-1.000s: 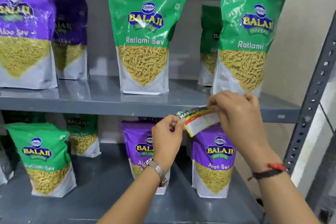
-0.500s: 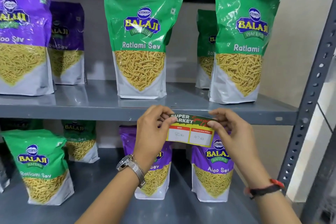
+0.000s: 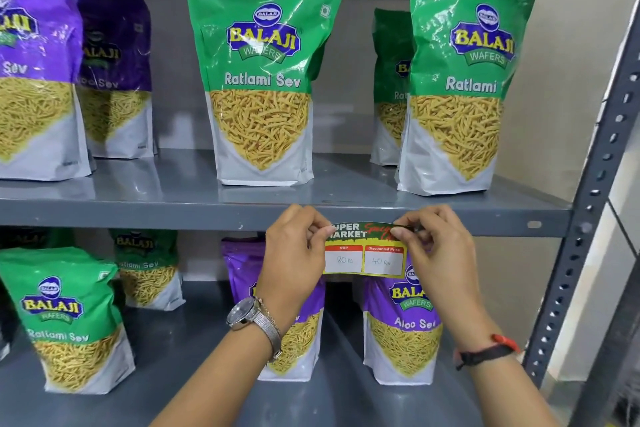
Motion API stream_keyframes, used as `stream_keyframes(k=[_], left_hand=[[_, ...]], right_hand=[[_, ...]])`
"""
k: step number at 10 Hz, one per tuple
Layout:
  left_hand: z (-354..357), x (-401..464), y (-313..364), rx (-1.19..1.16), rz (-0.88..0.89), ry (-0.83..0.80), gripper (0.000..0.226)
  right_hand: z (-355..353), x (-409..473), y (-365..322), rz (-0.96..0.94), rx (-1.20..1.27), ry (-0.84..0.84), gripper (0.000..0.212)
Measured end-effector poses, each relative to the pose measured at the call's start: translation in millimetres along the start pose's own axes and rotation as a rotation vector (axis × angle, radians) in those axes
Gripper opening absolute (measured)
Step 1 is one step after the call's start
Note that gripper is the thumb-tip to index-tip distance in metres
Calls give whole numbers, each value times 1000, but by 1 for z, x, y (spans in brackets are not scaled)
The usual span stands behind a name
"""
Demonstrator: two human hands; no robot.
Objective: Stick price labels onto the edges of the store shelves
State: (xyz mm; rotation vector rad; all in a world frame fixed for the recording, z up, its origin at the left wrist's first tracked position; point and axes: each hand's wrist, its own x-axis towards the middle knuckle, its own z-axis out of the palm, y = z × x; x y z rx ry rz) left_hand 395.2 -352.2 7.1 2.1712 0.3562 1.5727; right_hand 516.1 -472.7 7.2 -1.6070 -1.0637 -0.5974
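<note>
Silver watch [image 3: 250, 314] on my left wrist, a black band [image 3: 485, 355] on my right. My left hand [image 3: 294, 253] and right hand [image 3: 438, 253] each pinch a top corner of the label [image 3: 365, 258], pressing its upper strip against the grey shelf edge [image 3: 138, 217]; its price boxes hang below. Behind stand green bags [image 3: 263, 69] and purple bags [image 3: 38, 69].

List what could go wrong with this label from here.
1. Only the top strip of the price label sits against the shelf edge; the price boxes hang below it, so it may bond weakly.
2. It bows between the left hand and right hand, so it may crease or stick crooked.
3. Once stuck, it would partly hide the Aloo Sev pouch behind.
</note>
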Motion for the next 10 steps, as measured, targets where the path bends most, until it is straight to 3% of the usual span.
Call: stream_keyframes(k=[4,5,7,9,10], left_hand=[[-3,17,12,90,-18,-13,19],[-6,20,12,220,12,-33,14],[-10,30,8,178,-84,-54,8],[-13,30,7,149,-57,-78,9],[-22,37,5,117,-69,-95,8]], right_hand=[[0,16,-10,76,-81,54,17],[-4,22,-9,109,-129,14,17],[-7,28,-4,178,-36,-17,12],[-6,30,-12,310,69,-41,12],[-27,28,-23,376,373,-12,18]])
